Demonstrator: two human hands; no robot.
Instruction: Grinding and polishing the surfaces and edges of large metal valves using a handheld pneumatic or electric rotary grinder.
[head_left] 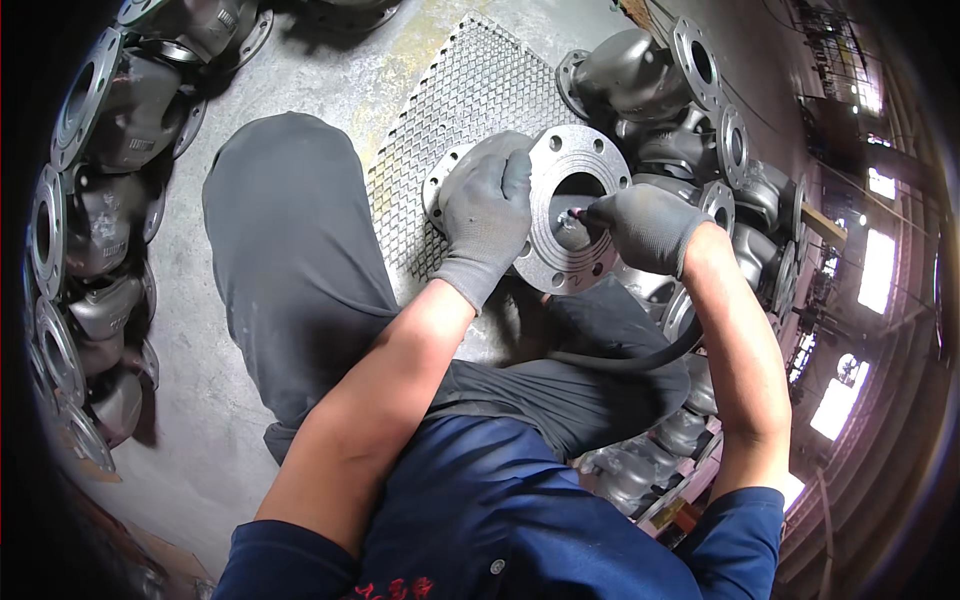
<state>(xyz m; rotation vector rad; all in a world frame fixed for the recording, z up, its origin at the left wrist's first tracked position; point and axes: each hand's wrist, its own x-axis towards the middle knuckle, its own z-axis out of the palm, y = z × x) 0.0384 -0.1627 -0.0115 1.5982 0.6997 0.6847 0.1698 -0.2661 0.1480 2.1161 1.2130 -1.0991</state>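
Beneath you spreads grey concrete floor (190, 385) (yellowish in patches); to your right, bright rectangular windows (877, 270) pierce a dim, ribbed wall (885, 450).

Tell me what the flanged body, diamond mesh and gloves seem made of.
Flanged body: probably metal, its ring face bright grey with concentric lines. Diamond mesh: likely metal, dull, its openings regular. Gloves: apparently matte knit fabric, finely textured, possibly coated.
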